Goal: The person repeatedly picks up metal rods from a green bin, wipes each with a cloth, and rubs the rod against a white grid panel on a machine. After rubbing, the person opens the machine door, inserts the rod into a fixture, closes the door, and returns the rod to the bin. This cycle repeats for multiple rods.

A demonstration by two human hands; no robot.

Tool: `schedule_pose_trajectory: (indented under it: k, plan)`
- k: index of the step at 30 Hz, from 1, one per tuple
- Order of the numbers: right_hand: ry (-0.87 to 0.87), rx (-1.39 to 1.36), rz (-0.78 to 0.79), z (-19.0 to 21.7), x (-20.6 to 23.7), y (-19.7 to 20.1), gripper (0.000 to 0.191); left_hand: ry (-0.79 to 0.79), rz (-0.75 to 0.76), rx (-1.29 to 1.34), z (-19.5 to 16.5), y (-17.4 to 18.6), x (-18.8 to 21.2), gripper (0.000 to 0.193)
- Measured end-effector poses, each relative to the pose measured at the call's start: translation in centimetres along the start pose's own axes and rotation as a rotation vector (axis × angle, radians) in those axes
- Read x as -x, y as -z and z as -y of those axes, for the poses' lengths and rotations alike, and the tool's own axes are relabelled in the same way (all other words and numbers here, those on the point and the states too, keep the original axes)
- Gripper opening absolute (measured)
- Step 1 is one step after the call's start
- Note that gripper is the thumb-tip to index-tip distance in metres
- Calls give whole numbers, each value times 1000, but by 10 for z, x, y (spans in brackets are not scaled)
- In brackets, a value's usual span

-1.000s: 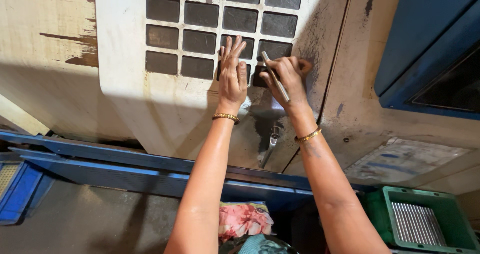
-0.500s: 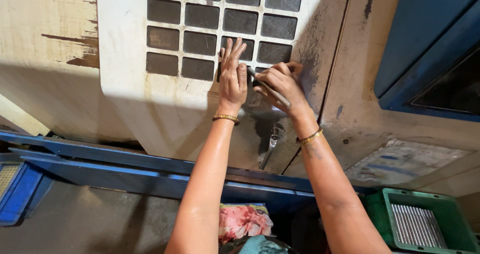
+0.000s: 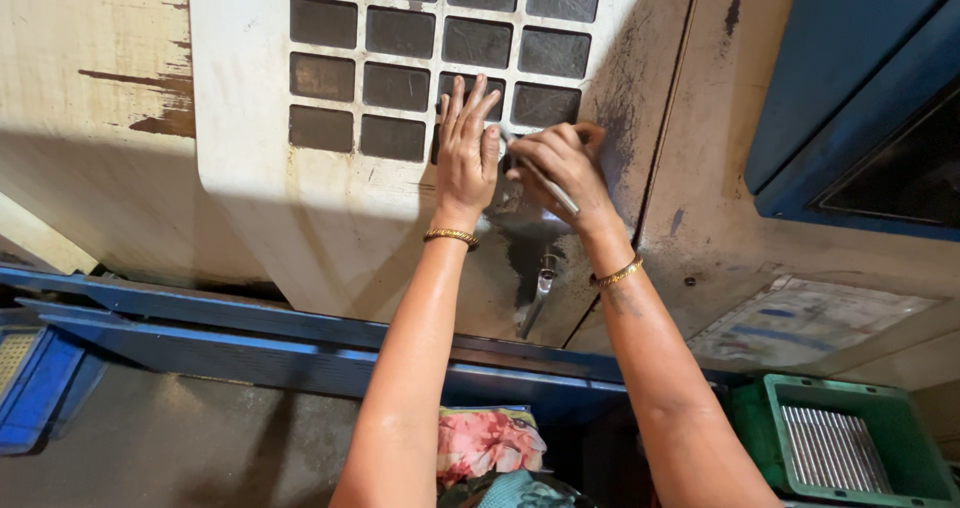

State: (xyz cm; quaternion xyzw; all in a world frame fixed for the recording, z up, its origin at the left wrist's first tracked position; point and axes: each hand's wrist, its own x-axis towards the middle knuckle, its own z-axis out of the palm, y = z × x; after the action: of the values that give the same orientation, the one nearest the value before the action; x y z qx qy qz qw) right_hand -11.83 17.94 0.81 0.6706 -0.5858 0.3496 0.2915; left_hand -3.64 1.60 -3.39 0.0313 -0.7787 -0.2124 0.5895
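We worked both hands at the machine's grid panel (image 3: 440,43)
Our left hand (image 3: 467,153) lay flat, fingers open on the dark squares; just right of it, our right hand (image 3: 560,168) gripped a slim metal tool (image 3: 548,183)

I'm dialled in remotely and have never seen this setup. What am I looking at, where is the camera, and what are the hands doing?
The one view comes from a camera worn on the person's head, looking down along both bare arms. In front is a worn, cream-coloured machine door with a grid of dark square window panes. The left hand lies flat, fingers spread, against the grid. The right hand grips a slim silvery tool beside it. A metal handle hangs below. Lower right sits a green crate holding grey metal pieces; pink flowered cloth shows at the bottom.
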Motion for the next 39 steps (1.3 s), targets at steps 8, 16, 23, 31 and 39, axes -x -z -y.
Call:
schedule_pose_trajectory:
  k: [8,16,23,31,39]
  plan:
    - [-34,346,-168,3,2,-5,47,-20,163,-394,-9,-1,0,59]
    - [-238,390,-271,-18,5,-15,41,-54,304,-539,-31,-4,-9,80]
    - [-271,57,-383,-20,9,2,21,-9,411,-564,-46,-1,-7,79]
    - [-291,-27,-367,-3,17,12,15,-66,388,-519,-41,4,16,75]
    - [-272,6,-402,10,23,-2,29,-40,303,-626,-46,-8,108,66]
